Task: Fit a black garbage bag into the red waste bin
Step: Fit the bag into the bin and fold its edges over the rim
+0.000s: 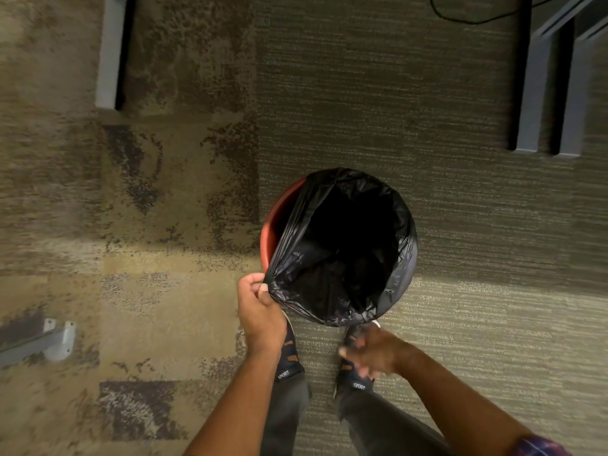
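Note:
A round red waste bin (274, 222) stands on the carpet just ahead of my feet. A black garbage bag (342, 245) hangs open inside it, and its edge is folded over the rim on the far, right and near sides. The rim's left side shows bare red. My left hand (260, 311) pinches the bag's edge at the near-left of the rim. My right hand (371, 353) is blurred, below the bin's near edge and apart from the bag, with its fingers loosely curled and nothing seen in it.
Grey furniture legs (110, 54) stand at the far left and more grey furniture legs (533, 93) at the far right. A metal bracket foot (59, 340) lies at the near left. A black cable (460, 14) runs across the carpet at the top. My shoes (289, 353) are right under the bin.

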{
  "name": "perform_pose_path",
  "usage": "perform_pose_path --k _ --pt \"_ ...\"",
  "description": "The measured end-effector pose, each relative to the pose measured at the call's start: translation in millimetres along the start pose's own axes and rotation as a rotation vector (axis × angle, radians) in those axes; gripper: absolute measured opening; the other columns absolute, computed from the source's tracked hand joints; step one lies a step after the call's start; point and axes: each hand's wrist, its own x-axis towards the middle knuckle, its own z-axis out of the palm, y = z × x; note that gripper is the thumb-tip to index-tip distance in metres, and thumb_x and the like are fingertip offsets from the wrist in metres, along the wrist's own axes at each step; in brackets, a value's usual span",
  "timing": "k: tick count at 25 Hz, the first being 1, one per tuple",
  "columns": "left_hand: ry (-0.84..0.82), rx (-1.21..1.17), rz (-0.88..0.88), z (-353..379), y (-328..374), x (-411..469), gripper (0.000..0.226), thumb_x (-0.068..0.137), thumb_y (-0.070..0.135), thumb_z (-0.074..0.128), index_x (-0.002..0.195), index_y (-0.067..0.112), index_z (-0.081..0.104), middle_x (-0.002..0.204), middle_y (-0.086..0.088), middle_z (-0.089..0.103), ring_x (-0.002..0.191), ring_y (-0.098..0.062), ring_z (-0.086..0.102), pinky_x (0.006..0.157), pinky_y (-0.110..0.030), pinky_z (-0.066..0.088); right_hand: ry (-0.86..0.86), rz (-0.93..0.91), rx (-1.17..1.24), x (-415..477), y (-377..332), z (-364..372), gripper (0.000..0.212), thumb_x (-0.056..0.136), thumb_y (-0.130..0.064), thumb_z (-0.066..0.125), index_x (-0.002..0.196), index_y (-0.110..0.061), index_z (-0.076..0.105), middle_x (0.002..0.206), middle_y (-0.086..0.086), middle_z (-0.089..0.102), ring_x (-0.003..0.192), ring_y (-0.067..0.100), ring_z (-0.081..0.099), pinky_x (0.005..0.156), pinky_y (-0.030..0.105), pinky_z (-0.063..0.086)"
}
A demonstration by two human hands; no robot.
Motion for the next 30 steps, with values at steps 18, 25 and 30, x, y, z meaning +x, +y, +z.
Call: perform_pose_path --k 18,25,30 --pt "0.011 -0.172 0.099 0 17 65 0.034 0.103 -0.007 0.053 0.114 0.022 0.067 0.098 -0.005 0.069 0.091 -0.023 0.067 0.083 -0.031 0.058 0.779 -0.673 -1.133 8 -228 -142 0.01 0.098 -0.031 0.062 0.101 -0.027 0.07 0.121 0.006 0.056 0.12 0.032 0.051 0.105 0.052 0.037" --pt "-0.065 -0.079 0.124 2 22 98 0.028 0.104 0.003 0.061 0.123 0.016 0.076 0.113 -0.008 0.08 0.106 -0.027 0.075 0.096 -0.041 0.061 0.649 -0.821 -0.934 23 -242 -171 0.012 0.102 -0.022 0.058 0.098 -0.014 0.066 0.104 0.01 0.066 0.095 0.032 0.063 0.079 0.046 0.053" --pt "-0.271 -0.082 -0.063 5 20 125 0.026 0.103 0.002 0.062 0.115 0.017 0.079 0.103 -0.007 0.084 0.098 -0.023 0.079 0.099 -0.048 0.063 0.542 -0.64 -0.762 44 -250 -188 0.017 0.099 -0.028 0.065 0.092 -0.013 0.072 0.095 0.008 0.072 0.089 0.027 0.068 0.081 0.04 0.054"
